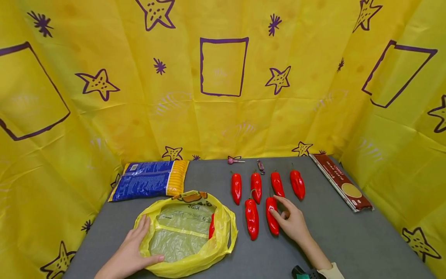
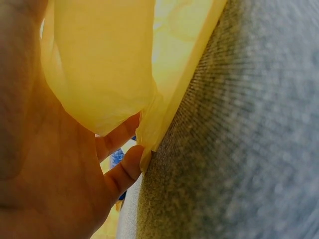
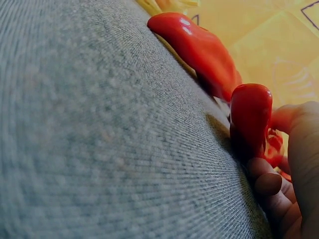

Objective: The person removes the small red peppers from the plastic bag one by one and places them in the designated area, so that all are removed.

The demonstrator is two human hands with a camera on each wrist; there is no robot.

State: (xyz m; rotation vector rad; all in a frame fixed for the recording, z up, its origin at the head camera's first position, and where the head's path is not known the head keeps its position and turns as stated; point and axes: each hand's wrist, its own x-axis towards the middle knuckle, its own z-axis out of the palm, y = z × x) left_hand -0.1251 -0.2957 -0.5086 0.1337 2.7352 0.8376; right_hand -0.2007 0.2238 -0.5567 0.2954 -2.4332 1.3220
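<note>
My left hand (image 1: 130, 248) rests on the left rim of a yellow plastic bag (image 1: 195, 265), its fingers extended along the side and the thumb over the front edge. Inside the open bag a red pepper (image 1: 211, 226) shows in part behind the right rim. With thumb and fingers, my right hand (image 1: 292, 221) pinches a long, glossy red pepper (image 1: 271, 217) from both sides, low at the table. Just left of it lies another red pepper (image 1: 251, 219). The right wrist view shows the held pepper (image 3: 250, 117) end-on, between thumb and fingers.
Behind lie more red peppers (image 1: 236, 188) in a row, with a lollipop (image 1: 235, 160) and a wrapped candy (image 1: 261, 167) beyond. A blue and yellow packet (image 1: 144, 181) is at the back left of the grey table (image 1: 216, 174), a red-brown spaghetti packet (image 1: 341, 182) at the right.
</note>
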